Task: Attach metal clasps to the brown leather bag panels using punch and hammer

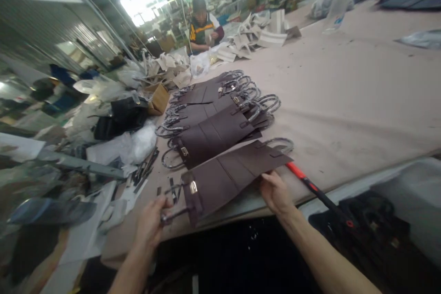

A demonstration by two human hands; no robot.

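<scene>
A dark brown leather handbag piece [234, 172], with a wrapped handle at each end and a gold clasp near its left end, is held at the table's front edge. My left hand [153, 218] is closed round its left handle [175, 215]. My right hand [275, 190] pinches its near edge toward the right end, with some fingers hidden beneath. Just beyond lie several similar brown bag pieces [213, 133], overlapping in a row, with their wrapped handles sticking out on both sides.
By my right forearm, a long red-and-black tool [310, 186] lies across the table edge. Dark scrap strips [146, 170], plastic wrapping [143, 140] and a cardboard box [158, 98] crowd the left. Across the table [344, 92], a person [203, 30] sits behind pale scraps [241, 39].
</scene>
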